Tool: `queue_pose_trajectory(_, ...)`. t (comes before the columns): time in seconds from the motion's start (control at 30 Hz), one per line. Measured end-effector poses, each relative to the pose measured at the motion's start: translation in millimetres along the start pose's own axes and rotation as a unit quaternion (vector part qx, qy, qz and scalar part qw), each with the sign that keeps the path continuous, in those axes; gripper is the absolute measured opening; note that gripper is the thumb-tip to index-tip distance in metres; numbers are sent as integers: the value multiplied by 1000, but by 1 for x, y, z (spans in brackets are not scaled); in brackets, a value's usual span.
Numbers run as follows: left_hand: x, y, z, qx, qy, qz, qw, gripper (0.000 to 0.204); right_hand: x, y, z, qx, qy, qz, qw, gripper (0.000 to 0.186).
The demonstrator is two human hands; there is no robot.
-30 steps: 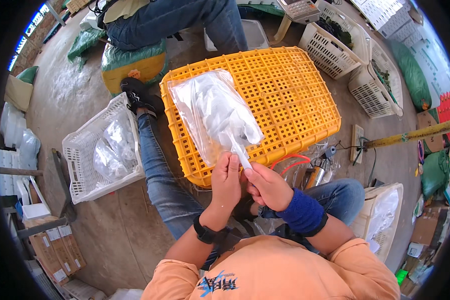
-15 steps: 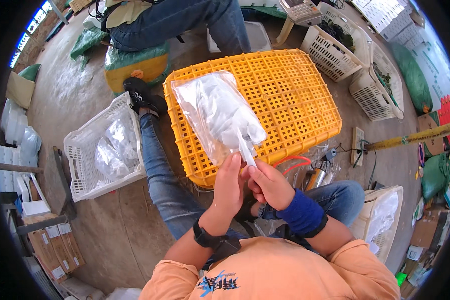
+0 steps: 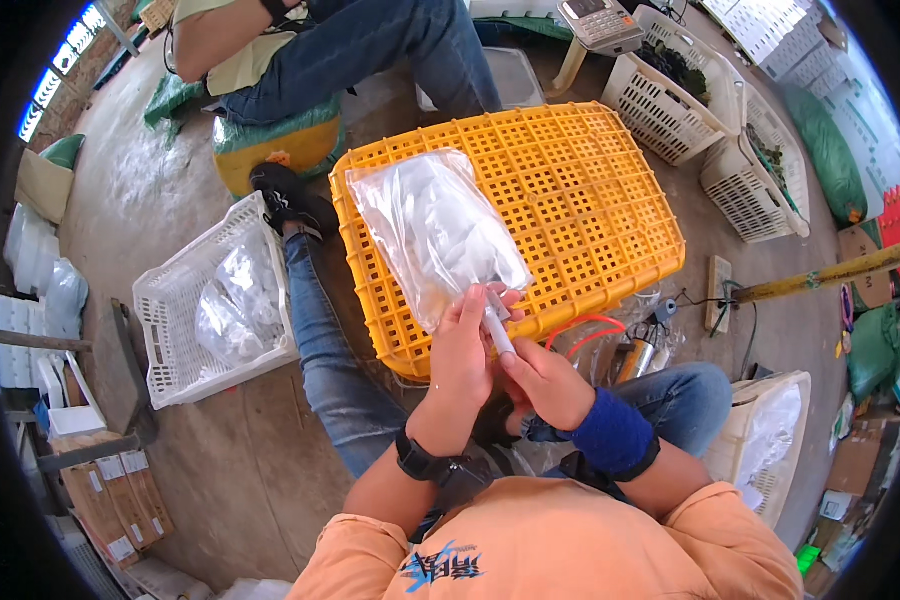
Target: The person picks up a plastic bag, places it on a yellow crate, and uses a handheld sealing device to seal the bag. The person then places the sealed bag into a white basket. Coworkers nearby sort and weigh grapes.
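Just in front of the crate's near edge, my left hand (image 3: 463,350) and my right hand (image 3: 550,385) are close together, both closed on a slim white strip-like piece (image 3: 498,328). The left fingers wrap its upper end, and the right thumb and fingers pinch its lower end. Its exact kind is unclear. Right beyond my left fingertips lies a clear plastic bag (image 3: 440,225) with whitish contents, flat on a yellow-orange plastic crate (image 3: 580,190). I cannot tell whether the fingertips touch the bag.
A white crate (image 3: 145,310) with clear bags stands left of my leg. Across from me a person (image 3: 370,60) sits. White crates (image 3: 660,110) with dark contents and a scale (image 3: 600,22) are at far right. A red cord (image 3: 600,322) and a metal cylinder (image 3: 633,358) lie near my right knee.
My left fingers have closed around the upper end of the white piece, which stuck out over the bag before. The other person's forearm has come into view at the top left.
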State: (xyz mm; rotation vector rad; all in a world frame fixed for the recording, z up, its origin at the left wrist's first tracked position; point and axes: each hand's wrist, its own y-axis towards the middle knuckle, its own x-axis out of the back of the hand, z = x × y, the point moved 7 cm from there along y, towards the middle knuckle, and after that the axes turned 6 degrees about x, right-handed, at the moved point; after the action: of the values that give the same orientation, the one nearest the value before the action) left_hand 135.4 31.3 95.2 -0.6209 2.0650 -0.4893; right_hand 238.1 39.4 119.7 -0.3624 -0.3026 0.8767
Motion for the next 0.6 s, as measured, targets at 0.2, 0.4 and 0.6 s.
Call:
queue_pose_trajectory(0.2,6,-3,4,-20,29,-1,999,33,-5,5,-9,52,-19,-47,997,36)
queue_pose_trajectory(0.4,4,-2,9,-10,29,-26,999,25,-14,14,-2,205,-71,-61,974,28)
queue_pose_trajectory(0.6,-2,-5,2,-68,34,-24,997,20,34,-24,44,164,-326,-42,930,30)
